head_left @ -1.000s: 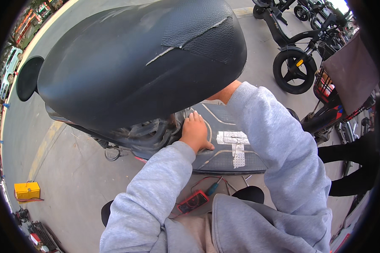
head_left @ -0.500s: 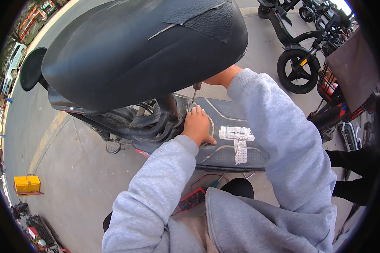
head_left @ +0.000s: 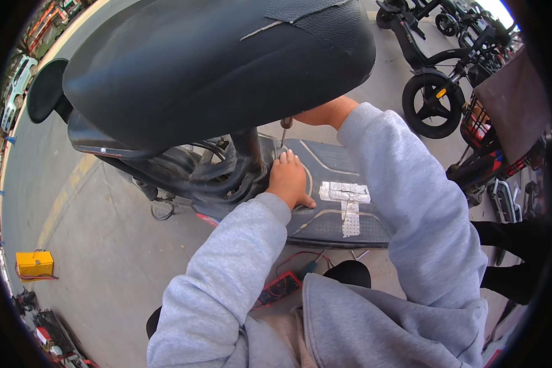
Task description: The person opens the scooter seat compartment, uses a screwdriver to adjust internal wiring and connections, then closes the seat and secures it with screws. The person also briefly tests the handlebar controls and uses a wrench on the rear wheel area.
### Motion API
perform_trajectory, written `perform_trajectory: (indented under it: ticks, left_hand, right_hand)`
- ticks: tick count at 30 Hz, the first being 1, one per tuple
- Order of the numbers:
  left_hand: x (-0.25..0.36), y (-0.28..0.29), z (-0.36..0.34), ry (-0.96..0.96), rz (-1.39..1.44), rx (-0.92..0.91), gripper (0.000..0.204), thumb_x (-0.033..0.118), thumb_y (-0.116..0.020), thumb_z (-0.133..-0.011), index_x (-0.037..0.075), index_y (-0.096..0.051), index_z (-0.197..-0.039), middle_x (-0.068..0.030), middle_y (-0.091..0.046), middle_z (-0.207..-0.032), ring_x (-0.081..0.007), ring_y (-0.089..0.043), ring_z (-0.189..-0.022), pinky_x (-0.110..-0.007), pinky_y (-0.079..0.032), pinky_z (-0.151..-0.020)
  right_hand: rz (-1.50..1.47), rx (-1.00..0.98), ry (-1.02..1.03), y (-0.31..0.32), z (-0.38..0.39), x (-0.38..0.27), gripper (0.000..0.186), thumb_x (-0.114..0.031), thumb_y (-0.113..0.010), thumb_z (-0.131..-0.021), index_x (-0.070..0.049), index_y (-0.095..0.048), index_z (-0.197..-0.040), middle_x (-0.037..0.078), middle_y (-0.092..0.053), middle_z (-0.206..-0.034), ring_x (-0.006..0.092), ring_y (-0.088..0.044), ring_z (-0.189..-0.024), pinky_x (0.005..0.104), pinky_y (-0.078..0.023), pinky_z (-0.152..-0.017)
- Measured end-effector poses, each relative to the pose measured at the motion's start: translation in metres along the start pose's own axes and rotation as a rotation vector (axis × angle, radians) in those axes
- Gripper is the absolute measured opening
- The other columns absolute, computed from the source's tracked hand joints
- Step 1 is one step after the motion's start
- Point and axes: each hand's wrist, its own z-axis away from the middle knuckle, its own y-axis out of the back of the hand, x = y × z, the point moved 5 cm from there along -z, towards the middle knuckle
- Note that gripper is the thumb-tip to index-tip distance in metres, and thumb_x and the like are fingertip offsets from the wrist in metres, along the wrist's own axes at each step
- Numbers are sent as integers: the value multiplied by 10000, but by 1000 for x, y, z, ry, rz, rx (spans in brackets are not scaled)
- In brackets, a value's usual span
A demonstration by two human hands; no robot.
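Note:
An electric scooter with a cracked black seat (head_left: 214,80) fills the upper middle. Beneath its right edge, my right hand (head_left: 326,113) grips a screwdriver (head_left: 286,124), its fingers mostly hidden by the seat. The shaft points down to the inner end of the grey footboard (head_left: 328,161); its tip is hard to make out behind my fingers. My left hand (head_left: 288,179) lies flat on that board, fingers stretched toward the shaft and thumb spread to the right. Silvery tape (head_left: 348,192) is stuck on the board to the right of this hand.
A red multimeter (head_left: 279,288) with leads lies on the ground by my knee. At the far left stands a yellow box (head_left: 35,265). Parked black bikes (head_left: 432,101) line the upper right, and a person's dark-clothed legs (head_left: 512,257) show at the right edge.
The view has shifted slightly, so the seat sits a little farther right in the picture. Both hands keep their places, the screwdriver still upright at the same spot.

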Motion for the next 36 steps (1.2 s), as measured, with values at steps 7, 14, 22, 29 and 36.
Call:
perform_trajectory:
  ticks: [7, 14, 22, 29, 36]
  left_hand:
    - [1, 1, -1, 14, -30, -35, 1333, 692, -895, -527, -127, -413, -1462, -303, -373, -1571, -386, -365, -1475, -430, -336, -1192]
    - [0, -1, 0, 29, -36, -55, 1380, 734, -880, -530, -96, -385, -1514, -254, -354, -1608, -360, -331, -1499, -410, -300, -1199]
    - [-1, -2, 2, 5, -18, 58, 1364, 719, -890, -500, -117, -418, -1468, -284, -394, -1562, -356, -393, -1455, -417, -346, -1188]
    - [-2, -3, 0, 37, 2, -54, 1377, 721, -882, -550, -84, -357, -1535, -245, -324, -1627, -357, -290, -1522, -410, -254, -1228]
    - [-3, -8, -1, 21, 12, 12, 1373, 723, -884, -519, -111, -385, -1489, -266, -352, -1593, -357, -338, -1491, -430, -300, -1215]
  right_hand:
    - [76, -14, 33, 8, 3, -1, 309, -260, -726, -924, -30, -697, -1128, 133, -747, -994, 335, -716, -958, 424, -570, -805]
    - [106, 77, -227, 4, -2, 2, 404, -276, -775, -889, -46, -674, -1206, 158, -747, -1036, 343, -714, -990, 424, -577, -849]
    - [-44, -81, -144, 9, 5, -1, 345, -266, -769, -891, 12, -705, -1084, 123, -770, -973, 312, -728, -985, 414, -562, -872]
    - [129, -133, -182, 12, -5, -4, 380, -337, -774, -893, -25, -727, -1104, 130, -762, -951, 307, -721, -992, 415, -558, -864]
    - [237, 76, -97, -1, -9, -20, 362, -367, -779, -880, -68, -757, -1082, 102, -758, -1025, 290, -721, -977, 414, -557, -843]
